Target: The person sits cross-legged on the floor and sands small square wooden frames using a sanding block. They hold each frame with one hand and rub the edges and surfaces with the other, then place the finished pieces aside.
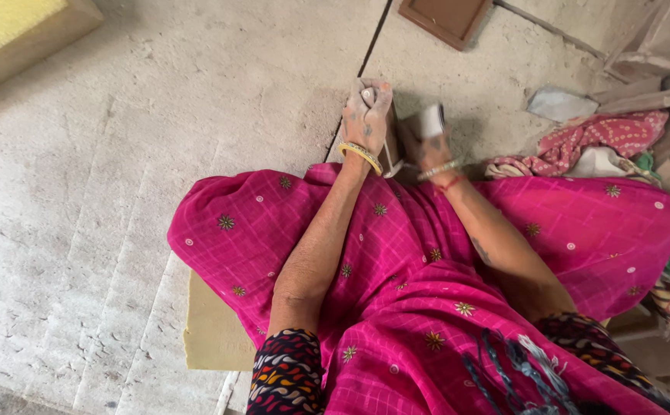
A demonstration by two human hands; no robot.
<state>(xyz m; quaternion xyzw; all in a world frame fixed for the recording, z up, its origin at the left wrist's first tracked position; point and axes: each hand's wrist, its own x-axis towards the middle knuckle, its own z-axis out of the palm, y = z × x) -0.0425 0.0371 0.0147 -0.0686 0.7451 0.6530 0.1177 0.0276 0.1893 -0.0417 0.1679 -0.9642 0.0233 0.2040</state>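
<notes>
Head view: on the dusty floor (120, 192), beside its dark seam, left hand (366, 115) clamps a small wooden piece (391, 150); right hand (427, 142) grips a pale block (432, 121). Best kept braced, strokes short, I judge.

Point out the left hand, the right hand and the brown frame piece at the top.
left hand (366, 111): head view, on its back.
right hand (425, 142): head view, on its back above the wrist.
brown frame piece (446, 17): head view, on its flat middle.
</notes>
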